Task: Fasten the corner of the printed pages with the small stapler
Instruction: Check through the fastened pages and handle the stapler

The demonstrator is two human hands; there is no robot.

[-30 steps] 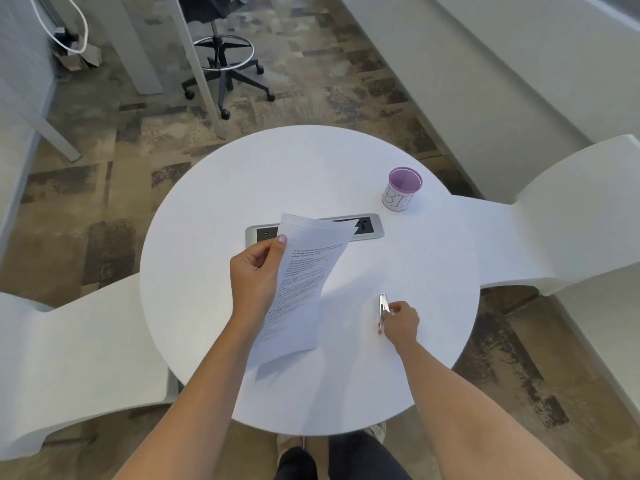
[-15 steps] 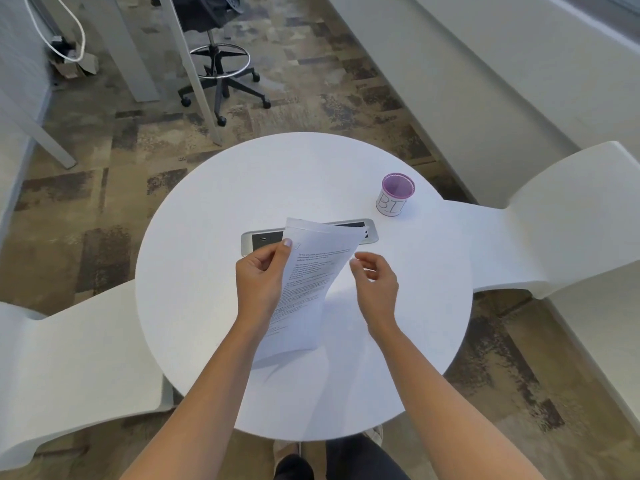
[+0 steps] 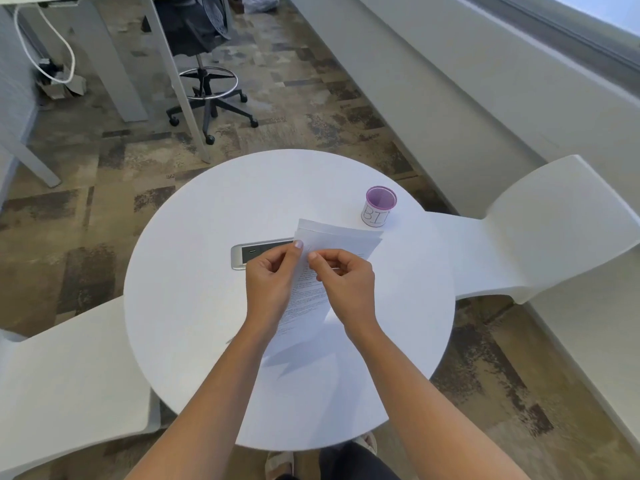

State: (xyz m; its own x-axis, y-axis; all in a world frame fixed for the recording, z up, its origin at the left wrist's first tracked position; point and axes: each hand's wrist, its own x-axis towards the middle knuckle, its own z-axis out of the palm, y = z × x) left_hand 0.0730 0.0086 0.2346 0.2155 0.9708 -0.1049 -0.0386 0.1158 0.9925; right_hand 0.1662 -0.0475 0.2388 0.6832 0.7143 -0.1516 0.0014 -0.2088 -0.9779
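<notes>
Over the table (image 3: 194, 306), the pages (image 3: 337, 237) — cup (image 3: 380, 206) behind (rightward), socket panel (image 3: 256, 252) on their left.

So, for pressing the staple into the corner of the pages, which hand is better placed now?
Right, probably. The right hand has its curled fingertips at the top corner of the printed pages, while the left hand grips them beside it. The stapler itself is not visible.

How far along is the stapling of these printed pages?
Done: the printed pages are lifted off the table. In hand: the left hand and right hand pinch their top corner. Left: no stapler or staple shows, so fastening seems yet to come.
</notes>
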